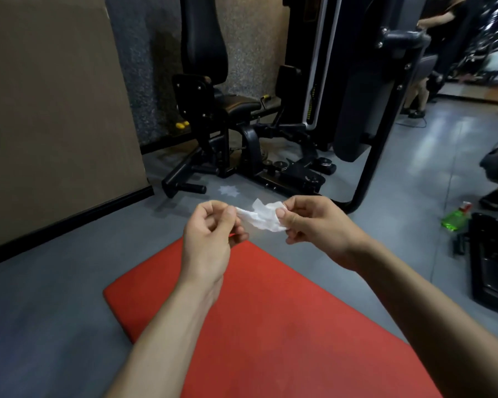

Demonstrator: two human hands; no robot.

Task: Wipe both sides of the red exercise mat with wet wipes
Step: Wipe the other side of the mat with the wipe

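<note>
The red exercise mat (270,317) lies flat on the grey floor, running from the centre to the bottom right. Above its far corner I hold a crumpled white wet wipe (263,218) stretched between both hands. My left hand (212,238) pinches the wipe's left end between thumb and fingers. My right hand (314,225) pinches the right, bunched end. Both forearms cross over the mat.
A black gym machine (242,116) with a seat stands just beyond the mat. A brown wall panel (55,110) is on the left. A green spray bottle (454,218) and a black tray (492,268) lie on the floor at right. People stand at far right.
</note>
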